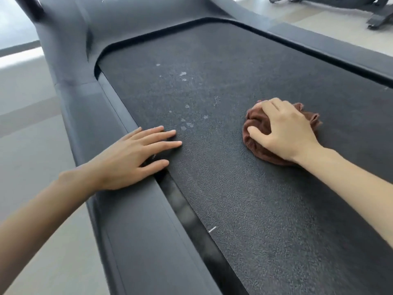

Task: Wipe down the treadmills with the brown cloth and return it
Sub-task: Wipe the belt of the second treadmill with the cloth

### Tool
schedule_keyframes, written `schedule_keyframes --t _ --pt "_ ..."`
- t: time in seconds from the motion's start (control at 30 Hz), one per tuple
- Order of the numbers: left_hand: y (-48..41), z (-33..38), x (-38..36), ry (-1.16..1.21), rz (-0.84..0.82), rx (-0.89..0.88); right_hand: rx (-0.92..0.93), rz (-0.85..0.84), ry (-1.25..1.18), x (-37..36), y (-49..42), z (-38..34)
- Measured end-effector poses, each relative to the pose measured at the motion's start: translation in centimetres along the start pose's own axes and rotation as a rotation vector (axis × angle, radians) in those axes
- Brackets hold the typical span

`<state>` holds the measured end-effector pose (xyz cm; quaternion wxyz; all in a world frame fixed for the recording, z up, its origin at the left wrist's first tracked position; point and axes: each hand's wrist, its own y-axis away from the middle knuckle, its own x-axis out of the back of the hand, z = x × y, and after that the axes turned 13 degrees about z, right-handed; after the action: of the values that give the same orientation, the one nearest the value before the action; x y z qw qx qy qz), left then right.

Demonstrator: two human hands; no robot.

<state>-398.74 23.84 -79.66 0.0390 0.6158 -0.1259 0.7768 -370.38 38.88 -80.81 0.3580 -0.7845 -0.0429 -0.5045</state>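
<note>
Wiping treadmill belt (244, 199), mid-task.
Right hand (285, 133) fingers bunch brown cloth (257, 124); left hand (129, 158) flat, fingers spread. Next: sweep toward pale marks (187, 124).

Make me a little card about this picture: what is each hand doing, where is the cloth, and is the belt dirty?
left hand: flat, fingers straight, resting across the rail and the belt's edge
right hand: grips the cloth, pressing it on the belt
cloth: brown, bunched up, on the belt's right part
belt: dark and rough
specks: pale bits on the belt, between and beyond the hands
far off: base of another machine, top right
</note>
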Motion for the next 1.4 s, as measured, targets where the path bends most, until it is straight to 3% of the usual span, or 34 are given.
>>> schedule_keyframes --t 0.13,0.47,0.83,0.9,1.07,1.23,1.4 --pt "-0.2 -0.3 -0.7 0.086 0.053 -0.036 0.089 -0.085 -0.081 2.4 2.1 0.3" --pt "-4.6 1.2 -1.6 0.003 -0.056 -0.467 -0.146 -0.022 -0.002 2.9 3.4 -2.0" --pt "-4.3 -2.9 -0.6 0.028 -0.064 -0.707 -0.320 -0.010 0.056 6.2 13.2 -11.8" --pt "-4.2 -5.0 -0.2 0.016 -0.016 -0.621 -0.386 -0.006 0.060 5.6 11.8 -12.1" --pt "-5.0 -10.0 0.2 -0.025 0.029 -0.134 -0.514 0.032 0.106 0.4 2.6 -9.9" --pt "-4.9 -10.5 -0.2 -0.048 0.019 -0.108 -0.534 0.090 0.251 -5.7 -3.7 -13.0" --pt "-4.9 -10.6 -0.5 -0.038 0.042 -0.112 -0.312 0.001 0.022 -3.7 0.3 -18.6"
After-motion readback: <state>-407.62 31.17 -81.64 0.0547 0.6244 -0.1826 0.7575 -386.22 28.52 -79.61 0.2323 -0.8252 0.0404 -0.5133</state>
